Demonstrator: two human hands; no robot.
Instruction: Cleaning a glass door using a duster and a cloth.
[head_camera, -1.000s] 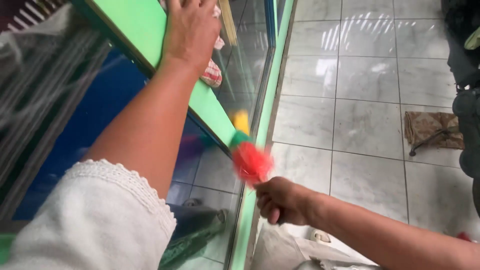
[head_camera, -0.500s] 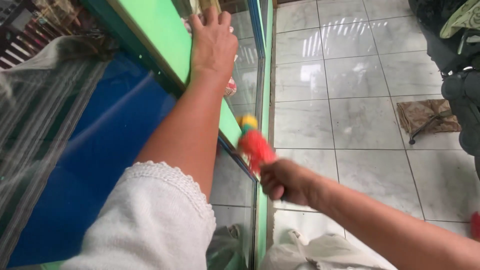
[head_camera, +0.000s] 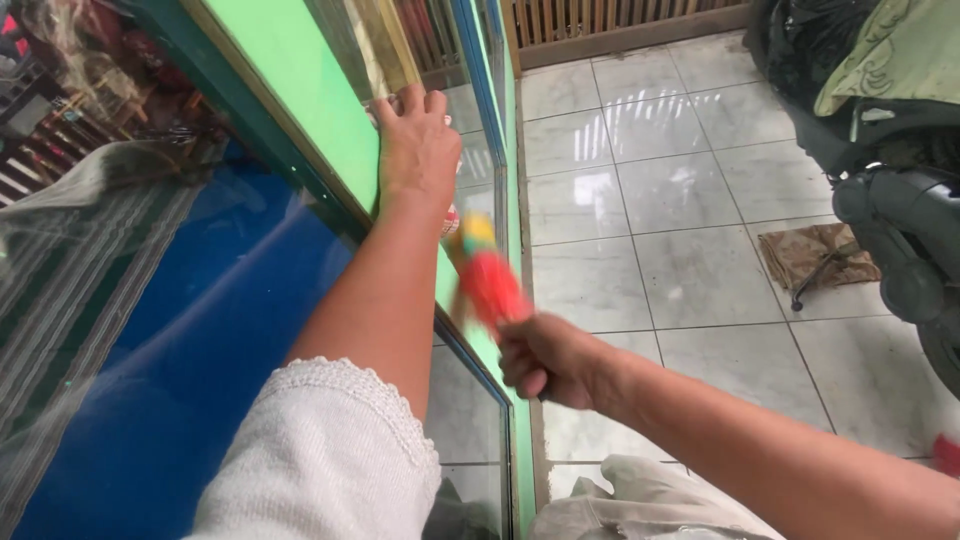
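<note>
Right hand (head_camera: 548, 358), fist closed around the hidden handle of a small duster (head_camera: 487, 277); left hand (head_camera: 418, 148), fingers together and flat, pressed palm-down on the green frame (head_camera: 320, 85) of a glass display case (head_camera: 180, 330). Duster head, red with a yellow and green tip, rises out of the right fist toward 11 o'clock; its long axis runs from about 5 o'clock at the fist to 11 o'clock at the tip, roughly along the case's front edge; the head is motion-blurred, so whether it touches the frame or glass cannot be told. From the left hand the duster lies toward 5 o'clock, near but apart; the left forearm passes just beside the tip at its 9 o'clock side. Right hand is the nearer of the two, being the one that grips it; left hand only braces on the frame farther up. At 3 o'clock of the hands, well apart: pale tiled floor (head_camera: 660, 190), a brown rag (head_camera: 815, 255) lying on it, and a dark parked motorbike (head_camera: 900, 210) at the picture's right edge.
</note>
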